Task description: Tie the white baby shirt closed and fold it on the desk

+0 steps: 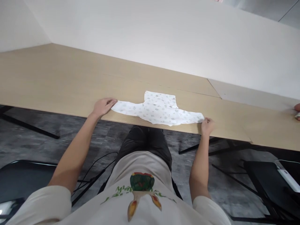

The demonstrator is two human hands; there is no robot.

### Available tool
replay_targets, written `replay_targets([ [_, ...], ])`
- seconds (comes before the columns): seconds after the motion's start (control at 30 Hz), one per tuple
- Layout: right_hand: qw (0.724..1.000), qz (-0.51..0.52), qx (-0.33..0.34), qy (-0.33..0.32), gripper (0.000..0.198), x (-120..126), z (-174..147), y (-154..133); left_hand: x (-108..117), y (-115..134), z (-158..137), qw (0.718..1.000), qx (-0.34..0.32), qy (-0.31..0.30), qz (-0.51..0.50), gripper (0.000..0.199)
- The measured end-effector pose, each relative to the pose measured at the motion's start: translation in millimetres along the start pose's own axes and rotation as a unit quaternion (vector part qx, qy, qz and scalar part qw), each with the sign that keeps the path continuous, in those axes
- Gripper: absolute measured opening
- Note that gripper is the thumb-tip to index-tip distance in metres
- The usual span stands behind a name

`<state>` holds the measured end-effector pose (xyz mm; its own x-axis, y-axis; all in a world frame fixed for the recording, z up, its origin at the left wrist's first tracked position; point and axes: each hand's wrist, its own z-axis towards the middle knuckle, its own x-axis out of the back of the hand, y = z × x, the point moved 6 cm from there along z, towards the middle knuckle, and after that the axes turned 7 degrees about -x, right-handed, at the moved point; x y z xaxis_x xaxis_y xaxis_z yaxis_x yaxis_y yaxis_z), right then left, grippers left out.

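**A:** What lies on the table [58, 84] between the person's hands?

**B:** A small white garment [158, 108] with a faint printed pattern, spread flat near the table's front edge, both sleeves stretched outward. Its body points away from the person; its lower hem sits right at the edge.

**A:** And the left hand [103, 106]?

**B:** It rests palm down at the tip of the left sleeve, fingers curled over the cloth's end, touching it. Whether the fabric is pinched or merely pressed, I cannot tell.

**A:** The right hand [207, 124]?

**B:** At the tip of the opposite sleeve, fingers bent and closed at the cloth's edge, seemingly gripping it just at the table's rim.

**A:** Anything else near the hands?

**B:** Well beyond the right hand, at the picture's far edge, part of another person's hand [297, 111] touches the table. Below the left hand, cables [98, 175] run across a grey floor [35, 140].
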<state>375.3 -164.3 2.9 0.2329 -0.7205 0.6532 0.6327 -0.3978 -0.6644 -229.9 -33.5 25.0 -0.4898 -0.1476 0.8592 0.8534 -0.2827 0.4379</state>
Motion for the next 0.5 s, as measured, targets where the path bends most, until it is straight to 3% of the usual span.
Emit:
replay_targets([
  [0.13,0.999,-0.035,-0.01,-0.028,0.041,-2.9,-1.6,-12.1,-5.4,8.0,0.3,0.998,-0.048,-0.03,0.021,0.057],
  [0.3,0.994,-0.014,-0.059,-0.091,0.044,-1.4,-0.1,-14.5,-6.6,0.3,-0.5,0.994,-0.064,-0.023,-0.081,0.05],
  [0.4,0.996,0.04,-0.078,-0.036,0.043,8.0,-6.3,-32.2,-7.4,-5.3,-2.4,0.987,-0.042,-0.021,-0.154,0.048],
  [0.5,0.991,0.121,-0.036,0.035,0.042,9.1,-33.0,-78.8,-5.0,-4.6,-4.5,0.981,-0.021,-0.01,-0.19,0.049],
])
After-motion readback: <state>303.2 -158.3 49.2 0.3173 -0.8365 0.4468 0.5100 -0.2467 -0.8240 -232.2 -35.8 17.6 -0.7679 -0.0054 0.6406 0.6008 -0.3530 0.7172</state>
